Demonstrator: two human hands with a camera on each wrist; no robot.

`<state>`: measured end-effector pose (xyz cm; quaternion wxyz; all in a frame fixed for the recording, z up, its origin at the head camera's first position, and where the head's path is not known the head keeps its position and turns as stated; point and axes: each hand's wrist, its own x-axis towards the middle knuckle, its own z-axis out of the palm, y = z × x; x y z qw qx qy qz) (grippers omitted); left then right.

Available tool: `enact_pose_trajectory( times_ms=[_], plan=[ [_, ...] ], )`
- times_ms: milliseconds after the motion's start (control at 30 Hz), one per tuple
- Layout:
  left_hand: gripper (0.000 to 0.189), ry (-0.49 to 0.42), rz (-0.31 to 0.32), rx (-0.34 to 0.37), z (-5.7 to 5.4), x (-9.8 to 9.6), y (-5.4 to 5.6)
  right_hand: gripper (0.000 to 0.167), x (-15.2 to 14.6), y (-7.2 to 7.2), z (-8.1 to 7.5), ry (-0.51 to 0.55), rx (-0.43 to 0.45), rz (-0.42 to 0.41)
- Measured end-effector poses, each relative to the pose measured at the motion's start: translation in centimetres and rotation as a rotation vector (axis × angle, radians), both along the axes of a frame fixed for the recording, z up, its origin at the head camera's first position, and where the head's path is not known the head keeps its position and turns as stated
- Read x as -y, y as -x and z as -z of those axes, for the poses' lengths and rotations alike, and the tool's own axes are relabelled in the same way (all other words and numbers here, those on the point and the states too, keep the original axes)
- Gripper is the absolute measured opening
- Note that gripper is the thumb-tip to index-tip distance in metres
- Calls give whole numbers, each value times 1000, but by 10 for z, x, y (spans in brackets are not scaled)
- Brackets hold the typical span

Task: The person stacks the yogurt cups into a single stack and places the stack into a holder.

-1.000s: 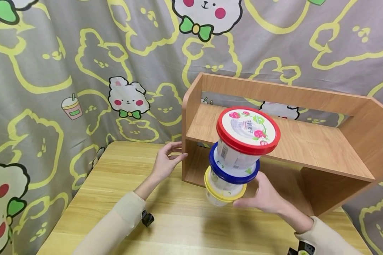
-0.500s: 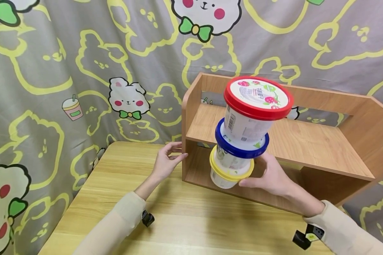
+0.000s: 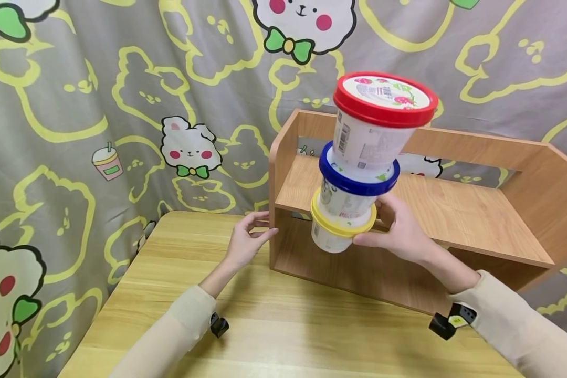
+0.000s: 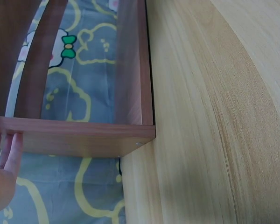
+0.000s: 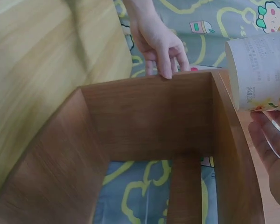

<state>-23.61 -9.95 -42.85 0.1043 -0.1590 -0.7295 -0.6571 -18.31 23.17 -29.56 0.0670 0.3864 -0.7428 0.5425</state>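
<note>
My right hand (image 3: pixel 401 231) grips the lowest of three stacked white plastic tubs, the yellow-lidded tub (image 3: pixel 333 240). On it stand a blue-lidded tub (image 3: pixel 347 202) and a larger red-lidded tub (image 3: pixel 375 139) with strawberries on its lid. The stack is in the air, tilted slightly, before the wooden desk shelf (image 3: pixel 477 215). Part of one white tub (image 5: pixel 261 70) shows in the right wrist view above my fingers. My left hand (image 3: pixel 245 241) touches the shelf's left side panel (image 3: pixel 280 178) with fairly straight fingers, its thumb at the front edge.
The shelf has an upper board and a lower compartment, with a gap in its back. It stands on a wooden table (image 3: pixel 264 336). A grey curtain (image 3: pixel 137 94) with rabbit drawings hangs behind. Each wrist carries a small black camera (image 3: pixel 444 325).
My right hand has lifted the stack of tubs, from low in front of the lower compartment to the height of the upper board. My left hand has stayed at the side panel.
</note>
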Motion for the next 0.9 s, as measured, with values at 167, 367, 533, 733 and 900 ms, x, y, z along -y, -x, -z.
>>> enact_pose_trajectory(
  times_ms=[167, 367, 533, 733, 900],
  plan=[
    [42, -7, 3, 7, -1, -1, -1, 78, 1, 11, -8, 40, -6, 9],
    [42, -6, -1, 9, -2, -1, -2, 75, 4, 27, -19, 55, 16, 41],
    [42, 1, -4, 4, -3, 0, -3, 70, 5, 38, -24, -11, 51, 116],
    [43, 1, -10, 8, -2, -1, -3, 69, 6, 50, -24, -87, 86, 205],
    [42, 1, -19, 17, -2, -2, -2, 70, 6, 58, -22, -94, 98, 242]
  ],
)
